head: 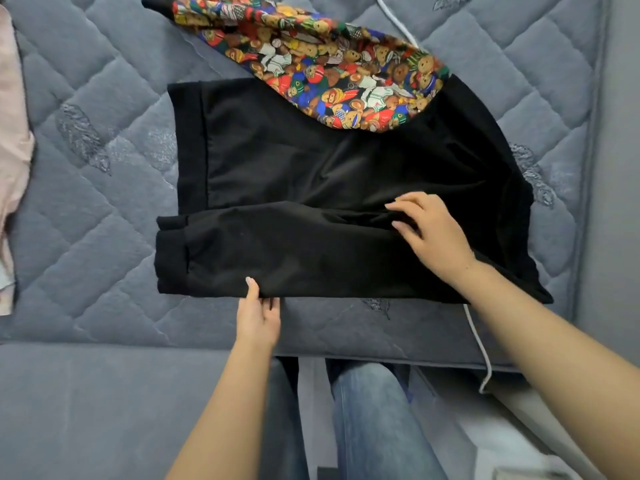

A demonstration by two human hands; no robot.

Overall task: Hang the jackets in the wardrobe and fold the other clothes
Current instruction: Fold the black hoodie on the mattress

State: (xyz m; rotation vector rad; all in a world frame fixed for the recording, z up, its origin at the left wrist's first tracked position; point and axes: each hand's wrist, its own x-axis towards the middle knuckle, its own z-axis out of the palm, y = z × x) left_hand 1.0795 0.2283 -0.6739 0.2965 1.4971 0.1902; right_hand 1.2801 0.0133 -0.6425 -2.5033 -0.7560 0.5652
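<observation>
A black garment [311, 174] lies spread on the grey quilted mattress [104, 220], its near part folded over into a long band with a cuffed end at the left. My left hand [258, 315] pinches the near edge of that fold, thumb on top and fingers underneath. My right hand [429, 230] rests on the fold further right, fingers straight and pressing the cloth. A bright teddy-bear print garment [322, 64] lies beyond and overlaps the black one's far edge.
Pale pink cloth [10, 150] lies at the mattress's left edge. A white cord [479, 344] runs off the near right of the mattress, and another stretch shows at the top. My legs in jeans [374, 420] stand against the bed's near side.
</observation>
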